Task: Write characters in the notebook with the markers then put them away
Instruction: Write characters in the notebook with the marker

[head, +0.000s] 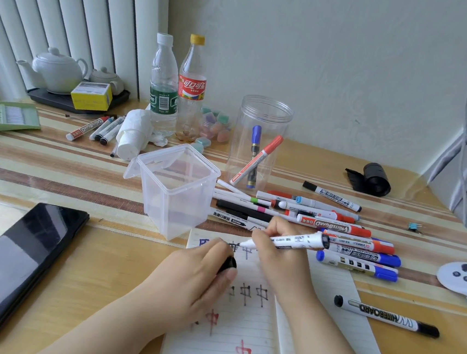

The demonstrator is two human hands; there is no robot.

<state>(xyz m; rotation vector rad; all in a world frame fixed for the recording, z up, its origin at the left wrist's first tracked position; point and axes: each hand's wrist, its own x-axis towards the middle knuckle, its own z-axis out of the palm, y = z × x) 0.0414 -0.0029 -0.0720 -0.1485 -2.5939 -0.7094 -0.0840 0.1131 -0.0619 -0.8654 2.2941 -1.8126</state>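
Mid-task. Lined white notebook on desk, several characters written. Right hand grips black-capped white marker, tip at page; left hand pinches black cap. Clear round jar holds two markers; most loose.

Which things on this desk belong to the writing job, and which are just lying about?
Job:
- lined paper notebook
- white whiteboard marker in right hand
- black marker cap in left hand
- loose marker pile
- clear round plastic jar
- clear square plastic tub

Lying about:
- black smartphone
- two plastic bottles
- white ceramic teapot
- black bag roll
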